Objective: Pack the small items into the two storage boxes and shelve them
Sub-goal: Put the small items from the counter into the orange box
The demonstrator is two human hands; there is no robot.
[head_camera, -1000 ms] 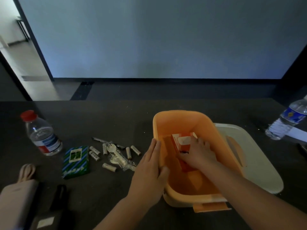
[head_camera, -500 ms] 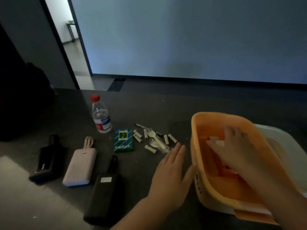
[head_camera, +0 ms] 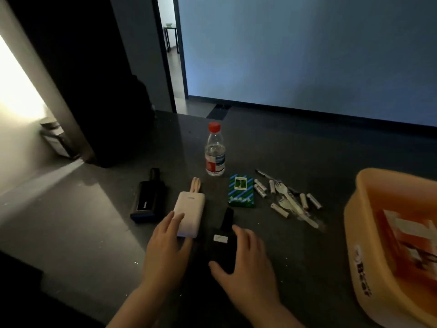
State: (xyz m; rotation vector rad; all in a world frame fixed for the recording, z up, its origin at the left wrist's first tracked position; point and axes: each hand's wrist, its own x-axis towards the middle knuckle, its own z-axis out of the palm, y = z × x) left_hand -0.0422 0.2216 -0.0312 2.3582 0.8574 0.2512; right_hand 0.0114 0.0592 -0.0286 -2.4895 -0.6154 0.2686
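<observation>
A dark grey stone counter (head_camera: 295, 147) carries an orange plastic storage box (head_camera: 369, 263) at its right edge, a red-and-white carton lying inside. Near the front edge the left hand (head_camera: 165, 247) lies with straight fingers on a white rectangular power bank (head_camera: 189, 213), and the right hand (head_camera: 246, 263) spreads loosely over a black power bank (head_camera: 221, 247), gripping nothing. Behind lie a green striped card box (head_camera: 241, 191) and scattered white batteries (head_camera: 279, 200).
</observation>
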